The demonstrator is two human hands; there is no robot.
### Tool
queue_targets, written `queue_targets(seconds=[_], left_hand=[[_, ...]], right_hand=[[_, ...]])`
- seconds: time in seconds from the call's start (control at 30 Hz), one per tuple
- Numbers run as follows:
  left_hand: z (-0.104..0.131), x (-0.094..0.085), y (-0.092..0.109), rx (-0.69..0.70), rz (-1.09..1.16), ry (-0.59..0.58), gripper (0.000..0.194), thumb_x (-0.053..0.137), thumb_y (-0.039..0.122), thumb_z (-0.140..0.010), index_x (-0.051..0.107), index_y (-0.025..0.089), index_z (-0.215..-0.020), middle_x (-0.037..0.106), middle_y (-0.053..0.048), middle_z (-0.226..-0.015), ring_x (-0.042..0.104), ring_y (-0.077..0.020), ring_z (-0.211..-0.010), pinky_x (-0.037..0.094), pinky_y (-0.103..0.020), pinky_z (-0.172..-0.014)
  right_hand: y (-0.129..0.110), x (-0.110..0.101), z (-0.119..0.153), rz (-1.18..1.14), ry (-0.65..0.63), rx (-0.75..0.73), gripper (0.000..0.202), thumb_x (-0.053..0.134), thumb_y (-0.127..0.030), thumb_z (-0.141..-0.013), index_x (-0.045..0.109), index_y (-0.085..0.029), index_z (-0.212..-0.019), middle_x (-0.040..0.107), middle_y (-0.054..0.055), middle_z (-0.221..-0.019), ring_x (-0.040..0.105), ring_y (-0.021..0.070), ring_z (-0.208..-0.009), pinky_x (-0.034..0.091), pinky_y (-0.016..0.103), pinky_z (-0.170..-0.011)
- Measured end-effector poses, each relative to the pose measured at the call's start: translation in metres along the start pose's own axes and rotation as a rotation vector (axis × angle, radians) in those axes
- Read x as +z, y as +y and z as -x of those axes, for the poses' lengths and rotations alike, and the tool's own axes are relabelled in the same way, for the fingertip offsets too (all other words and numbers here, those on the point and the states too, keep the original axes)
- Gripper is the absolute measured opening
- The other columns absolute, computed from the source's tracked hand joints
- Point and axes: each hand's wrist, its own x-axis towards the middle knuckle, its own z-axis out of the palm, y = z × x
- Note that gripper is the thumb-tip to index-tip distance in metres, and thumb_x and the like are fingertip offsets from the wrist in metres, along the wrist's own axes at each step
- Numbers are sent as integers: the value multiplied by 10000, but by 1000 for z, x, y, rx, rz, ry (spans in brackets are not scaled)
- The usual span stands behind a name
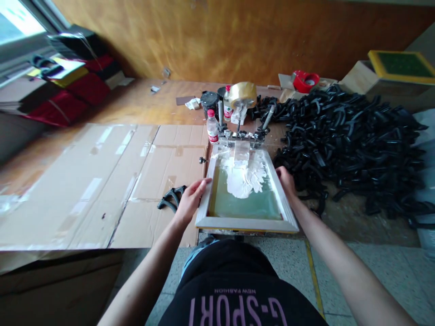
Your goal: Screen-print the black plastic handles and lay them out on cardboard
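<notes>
A screen printing frame (246, 223) with pale metal sides and green mesh lies in front of me. White ink (242, 183) is spread over the far half of its mesh, and a clear, block-like squeegee (241, 153) stands in the ink. My left hand (190, 199) is closed at the frame's left side, thumb on the edge. Across from it, my right hand (287, 182) holds the right side, its fingertips partly hidden. Metal hinge clamps (239, 134) bear the frame's far end. A few black curved plastic pieces (171, 198) lie beside my left hand.
A big pile of black plastic pieces (346, 140) covers the right of the table. Flat cardboard (84, 181) spreads leftward. Behind the frame stand a red-capped bottle (212, 129), a dark tub (208, 103) and a tape roll (243, 94). A red tape dispenser (306, 81) sits farther back.
</notes>
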Motion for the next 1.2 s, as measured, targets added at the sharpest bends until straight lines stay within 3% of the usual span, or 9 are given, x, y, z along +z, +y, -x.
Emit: queue_targets(seconds=[0.07,0.13,0.2,0.37,0.57,0.77,0.9,1.07,1.2], left_hand=[[0,-1,-37,-77,-58,-6,639,616,524,-802,542,199,-1347,661,-24,-810,579,-138,-648,431,-212,-547],[-5,1,-68,-92,-145,20,709,608,495,-807,435,223,-1439,656,-20,-814,582,-141,-652,434,-219,-557],[-13,2,-87,-84,-239,34,692,580,489,-824,425,231,-1447,652,-18,-811,580,-139,-651,429,-220,-557],[-21,0,-101,-81,-277,19,642,544,519,-836,467,245,-1412,663,-19,-824,594,-147,-670,437,-226,-566],[-16,1,-95,-79,-262,38,618,541,523,-839,504,213,-1373,649,-21,-831,593,-145,-699,448,-231,-603],[-12,2,-83,-113,-191,33,662,578,526,-806,489,215,-1383,666,-25,-833,604,-149,-671,439,-225,-553],[-11,3,-79,-114,-164,41,660,601,512,-797,500,209,-1374,673,-34,-835,610,-154,-694,449,-225,-573],[-3,0,-50,-89,-119,26,713,631,522,-782,468,211,-1402,612,17,-688,522,-113,-550,369,-203,-493],[4,-1,-2,27,-23,42,556,498,617,-853,641,191,-1181,548,19,-619,438,-91,-484,318,-207,-447]], right_hand=[[0,-9,-22,-36,167,90,289,432,-212,-933,607,-126,-1146,668,120,-986,626,222,-911,534,359,-785],[-20,-10,-48,-65,243,27,470,632,-275,-839,527,-142,-1278,569,165,-1235,552,279,-1120,481,428,-923],[-50,-5,-67,-67,118,-111,564,730,-284,-765,526,-150,-1273,508,171,-1313,486,307,-1195,430,451,-980],[-90,6,-51,-7,-292,-280,73,620,-172,-840,631,-160,-911,652,89,-939,575,217,-915,436,314,-815],[-71,-13,-9,-54,-431,-676,154,560,-59,-790,633,-189,-827,643,31,-833,559,176,-810,390,267,-697],[-74,-2,0,-18,-221,-564,214,483,-81,-859,674,-161,-915,656,86,-899,547,221,-904,420,319,-783],[-75,0,12,-67,-305,-620,239,475,-119,-888,688,-181,-977,668,75,-906,565,216,-901,440,325,-818],[-82,-15,-49,-158,-183,-318,364,632,-282,-866,607,-249,-1228,666,58,-1108,593,225,-1000,461,348,-887],[-47,-37,-102,-170,9,-31,550,656,-309,-845,514,-224,-1369,685,62,-1033,626,219,-886,483,352,-837]])
